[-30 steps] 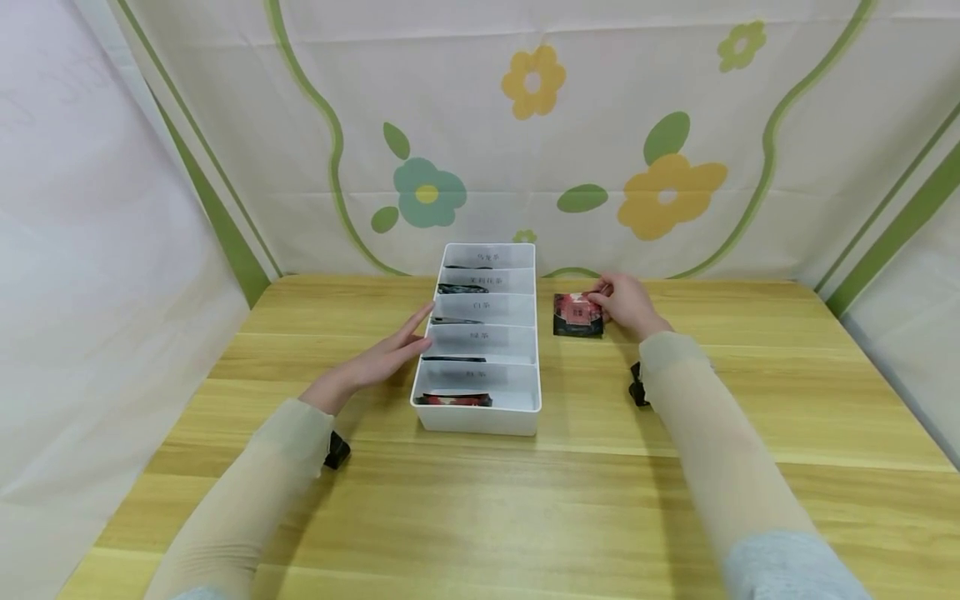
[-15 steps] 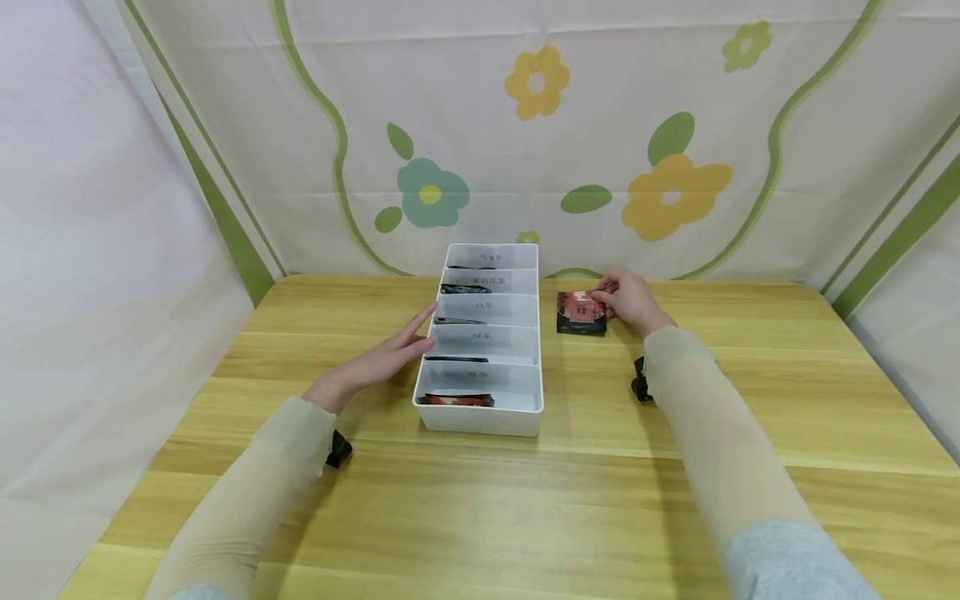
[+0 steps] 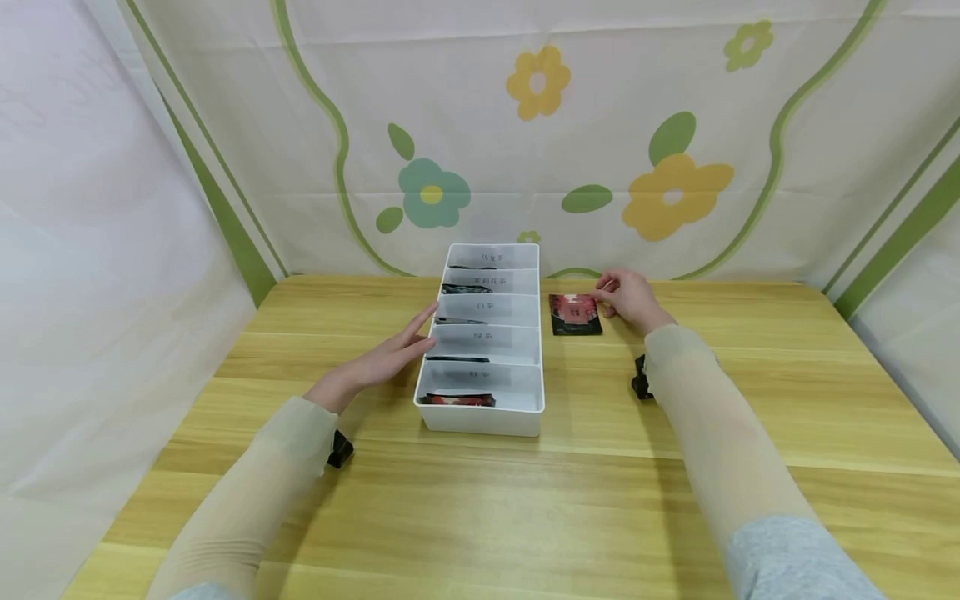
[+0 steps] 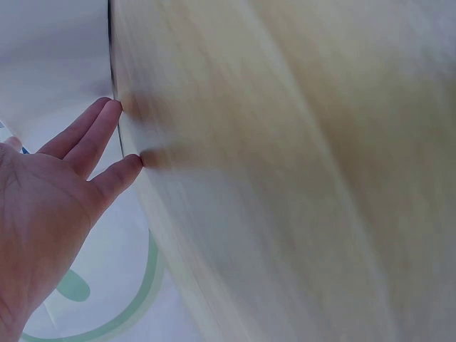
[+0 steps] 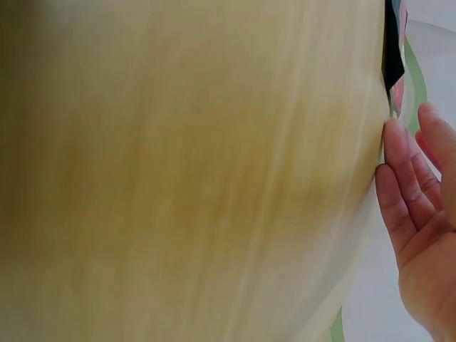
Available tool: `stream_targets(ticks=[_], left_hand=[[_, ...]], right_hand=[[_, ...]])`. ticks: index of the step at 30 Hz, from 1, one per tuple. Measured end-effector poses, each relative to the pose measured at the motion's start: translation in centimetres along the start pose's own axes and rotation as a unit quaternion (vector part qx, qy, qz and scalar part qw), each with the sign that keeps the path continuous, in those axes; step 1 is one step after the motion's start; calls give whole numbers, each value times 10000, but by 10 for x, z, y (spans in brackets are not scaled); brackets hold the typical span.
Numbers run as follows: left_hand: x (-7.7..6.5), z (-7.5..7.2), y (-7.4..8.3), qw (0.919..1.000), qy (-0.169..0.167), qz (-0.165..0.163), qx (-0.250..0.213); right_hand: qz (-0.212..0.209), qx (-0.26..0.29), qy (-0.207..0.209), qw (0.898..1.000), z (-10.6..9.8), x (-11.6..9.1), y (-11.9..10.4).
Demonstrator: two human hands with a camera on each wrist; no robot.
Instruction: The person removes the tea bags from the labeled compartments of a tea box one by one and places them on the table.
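Note:
A white divided tray [image 3: 480, 422] stands lengthwise on the table, its several labelled compartments each holding dark or red sachets. My left hand [image 3: 382, 360] touches the tray's left side with extended fingers; in the left wrist view, that hand [image 4: 53, 189] has its fingertips against a pale surface. Right of the tray, a red and black tea sachet [image 3: 576, 315] lies flat on the table. My right hand [image 3: 630, 300] is at the sachet's upper right corner. In the right wrist view, part of the sachet [image 5: 393, 53] shows beyond the loosely bent fingers of the right hand [image 5: 420, 206], thumb apart.
Red sachets [image 3: 457, 400] lie in the tray's nearest compartment, and a dark patterned sachet [image 3: 467, 289] is in one farther back. Behind the wooden table [image 3: 480, 517] hangs a flowered cloth [image 3: 495, 150]. Black wrist devices [image 3: 340, 450] sit under the sleeves.
The red and black sachet has shifted slightly left, toward the tray, and my right fingers have loosened from its edge. The left hand keeps its place on the tray.

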State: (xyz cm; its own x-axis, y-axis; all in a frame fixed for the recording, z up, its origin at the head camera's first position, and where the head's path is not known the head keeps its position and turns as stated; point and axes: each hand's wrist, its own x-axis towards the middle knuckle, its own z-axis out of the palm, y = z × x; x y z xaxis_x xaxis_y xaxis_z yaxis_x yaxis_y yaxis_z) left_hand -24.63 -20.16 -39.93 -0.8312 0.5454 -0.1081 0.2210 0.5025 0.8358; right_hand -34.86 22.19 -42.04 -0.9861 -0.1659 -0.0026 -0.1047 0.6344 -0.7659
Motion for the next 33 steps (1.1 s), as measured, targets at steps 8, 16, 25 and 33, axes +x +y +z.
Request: stream_targets(ticks=[8, 16, 25, 33], left_hand=[[0, -1, 0, 10000, 17, -46, -9], [-1, -1, 1, 10000, -24, -47, -45], [-2, 0, -3, 10000, -54, -25, -45], [0, 0, -3, 10000, -37, 7, -31]], right_hand=[[7, -8, -19, 10000, -5, -5, -3], [-206, -128, 24, 9997, -12, -16, -12], [-714, 11, -176, 9973, -15, -40, -25], [-1180, -50, -187, 9928, -21, -62, -43]])
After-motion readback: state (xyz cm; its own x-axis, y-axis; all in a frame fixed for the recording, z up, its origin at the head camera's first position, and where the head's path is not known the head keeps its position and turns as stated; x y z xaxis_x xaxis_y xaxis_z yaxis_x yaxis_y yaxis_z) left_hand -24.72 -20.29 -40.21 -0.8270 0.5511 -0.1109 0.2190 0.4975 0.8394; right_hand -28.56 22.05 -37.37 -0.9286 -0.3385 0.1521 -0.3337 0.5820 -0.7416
